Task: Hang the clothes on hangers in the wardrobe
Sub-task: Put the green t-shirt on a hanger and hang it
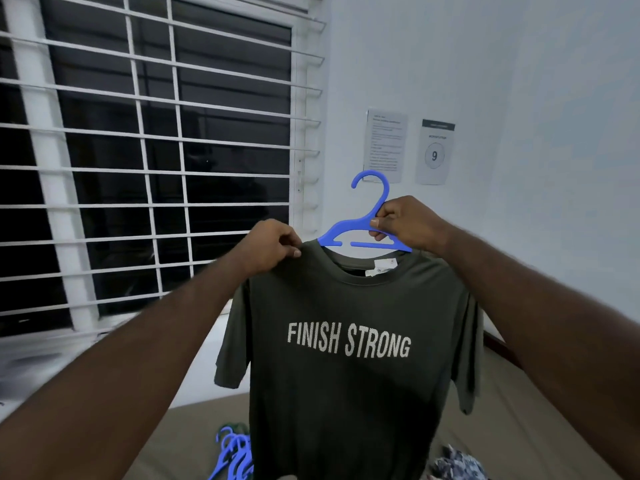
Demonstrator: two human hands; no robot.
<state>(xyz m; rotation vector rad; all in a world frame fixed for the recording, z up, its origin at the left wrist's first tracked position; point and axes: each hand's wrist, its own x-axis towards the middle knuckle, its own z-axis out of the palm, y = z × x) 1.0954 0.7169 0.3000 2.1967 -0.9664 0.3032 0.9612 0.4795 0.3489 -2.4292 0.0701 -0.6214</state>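
The right hand (405, 223) gripped the blue hanger (360, 230) at the base of its hook, while the left hand (275, 245) pinched the shoulder of the dark green T-shirt (346, 341), which hung below and between both hands with the hanger's right arm tucked into its collar. Below the left hand, more blue hangers (232, 455) lay on the bed (183, 438), and patterned cloth (457, 462) lay below the right hand.

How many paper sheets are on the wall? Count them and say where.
2. A text sheet left, and a sheet with a 9 right of it, both above the blue hanger.
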